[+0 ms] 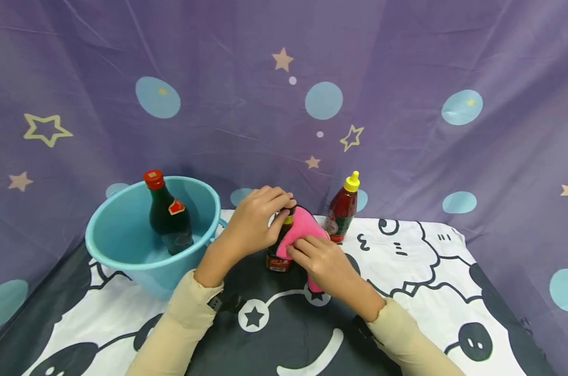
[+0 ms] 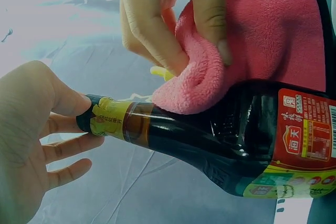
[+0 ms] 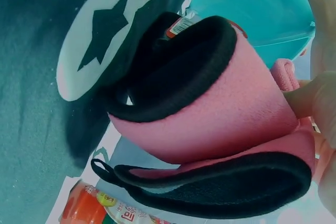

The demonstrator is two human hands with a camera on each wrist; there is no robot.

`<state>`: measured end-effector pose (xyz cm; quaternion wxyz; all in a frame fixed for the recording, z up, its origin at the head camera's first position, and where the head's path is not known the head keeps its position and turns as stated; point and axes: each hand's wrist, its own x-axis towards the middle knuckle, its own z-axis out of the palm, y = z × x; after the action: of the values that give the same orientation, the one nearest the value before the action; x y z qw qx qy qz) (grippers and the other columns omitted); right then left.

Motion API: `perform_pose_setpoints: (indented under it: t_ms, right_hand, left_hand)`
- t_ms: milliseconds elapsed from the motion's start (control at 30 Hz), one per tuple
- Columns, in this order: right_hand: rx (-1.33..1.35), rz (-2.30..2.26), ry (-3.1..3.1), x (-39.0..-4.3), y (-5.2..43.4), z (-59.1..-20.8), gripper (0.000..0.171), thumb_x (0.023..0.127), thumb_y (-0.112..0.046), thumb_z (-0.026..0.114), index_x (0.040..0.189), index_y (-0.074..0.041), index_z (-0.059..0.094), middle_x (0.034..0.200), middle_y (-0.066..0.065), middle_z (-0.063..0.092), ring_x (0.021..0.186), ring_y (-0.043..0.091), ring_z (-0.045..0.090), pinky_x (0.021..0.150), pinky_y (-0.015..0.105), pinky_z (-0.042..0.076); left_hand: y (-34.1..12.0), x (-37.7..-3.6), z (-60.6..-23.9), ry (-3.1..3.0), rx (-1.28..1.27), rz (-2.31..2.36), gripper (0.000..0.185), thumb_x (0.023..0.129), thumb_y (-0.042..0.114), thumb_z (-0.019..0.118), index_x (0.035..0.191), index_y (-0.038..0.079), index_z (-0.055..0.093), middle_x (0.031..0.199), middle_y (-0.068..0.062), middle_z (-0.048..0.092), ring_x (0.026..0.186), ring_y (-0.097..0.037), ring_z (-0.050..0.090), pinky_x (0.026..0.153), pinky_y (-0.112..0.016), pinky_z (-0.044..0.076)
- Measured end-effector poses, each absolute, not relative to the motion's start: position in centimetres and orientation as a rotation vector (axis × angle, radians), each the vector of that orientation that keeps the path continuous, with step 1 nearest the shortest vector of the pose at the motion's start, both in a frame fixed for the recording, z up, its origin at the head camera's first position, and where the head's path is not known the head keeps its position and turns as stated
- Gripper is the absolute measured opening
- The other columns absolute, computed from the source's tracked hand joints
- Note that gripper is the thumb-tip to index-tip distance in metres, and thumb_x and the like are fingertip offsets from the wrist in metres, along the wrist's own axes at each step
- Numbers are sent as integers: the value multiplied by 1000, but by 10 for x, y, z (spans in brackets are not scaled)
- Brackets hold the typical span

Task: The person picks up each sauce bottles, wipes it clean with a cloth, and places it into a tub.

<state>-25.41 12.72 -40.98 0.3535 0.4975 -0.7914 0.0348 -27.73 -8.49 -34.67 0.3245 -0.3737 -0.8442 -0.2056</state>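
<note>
A dark soy sauce bottle [image 2: 236, 135] with a red and yellow label stands upright on the table. My left hand [image 1: 260, 219] pinches its dark cap between thumb and fingers; in the left wrist view the other fingers spread behind the neck. With my right hand [image 1: 323, 261] I grip a pink cloth [image 2: 278, 30] with black edging, bunched against the bottle's shoulder just below the neck. The rest of the cloth [image 3: 210, 108] hangs in loose folds in the right wrist view, with a small black loop at one corner. It hides part of the bottle in the head view.
On the left stands a light blue bucket [image 1: 95, 250], with a red-capped dark bottle [image 1: 168, 214] leaning inside. A red sauce bottle [image 1: 341, 211] with a yellow nozzle stands behind my right hand. A patterned black-and-white cloth [image 1: 406, 256] covers the table; a purple curtain [image 1: 396, 172] hangs behind.
</note>
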Motion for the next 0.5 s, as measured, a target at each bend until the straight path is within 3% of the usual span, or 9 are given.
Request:
perform_pose_setpoints:
  t_ms: [500]
  right_hand:
    - [1293,67,-2074,-250,127,-409,25,81,-4,83,105,-9,78,98,2,73,88,17,67,85,29,58]
  left_hand:
    - [-86,-277,-347,-2220,-975,-538,17,96,9,66,111,8,74,110,-5,72,101,-23,66,88,-39,55]
